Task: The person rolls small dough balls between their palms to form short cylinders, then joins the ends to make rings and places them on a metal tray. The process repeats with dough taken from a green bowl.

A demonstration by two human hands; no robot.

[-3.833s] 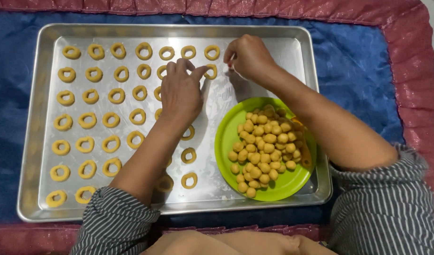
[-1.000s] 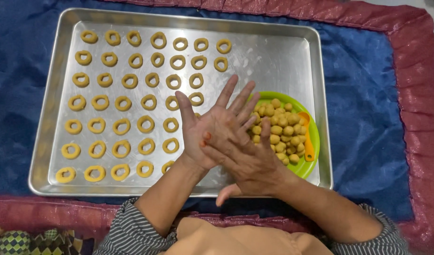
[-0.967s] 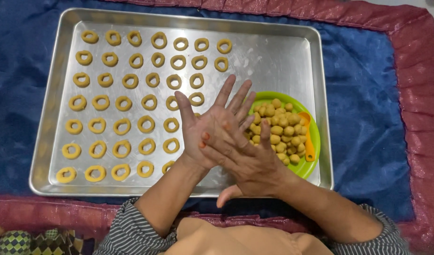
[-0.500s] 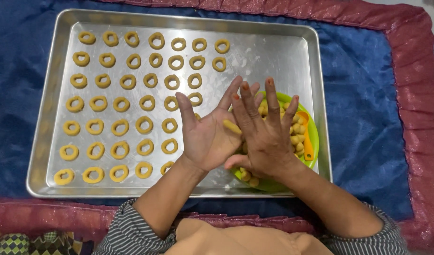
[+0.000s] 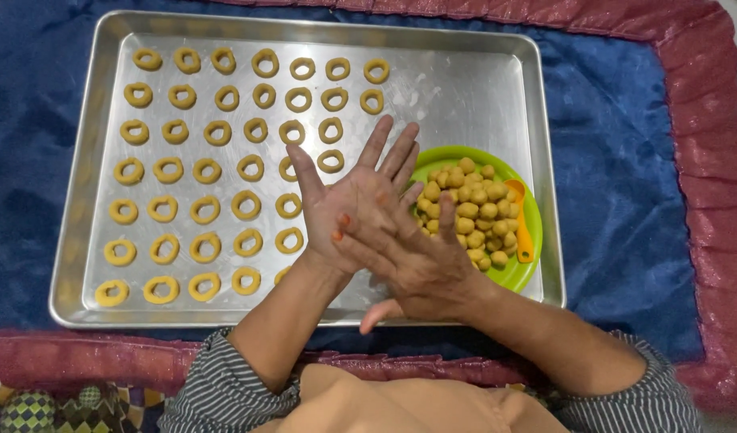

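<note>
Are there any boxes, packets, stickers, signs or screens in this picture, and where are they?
No, none of those show here. There is only a bare metal tray with dough rings, a green plate of dough balls, and the person's left hand and right hand pressed together above them.

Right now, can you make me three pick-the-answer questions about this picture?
1. Where is the round green plate? A on the silver metal tray B on the blue cloth C on a lap
2. What colour are the small dough balls? A white B yellow C brown
3. How are the left hand and right hand? A apart B pressed together C in fists

A: the plate sits inside the tray's rim. B: the balls are yellow. B: the right palm lies across the left.
</note>
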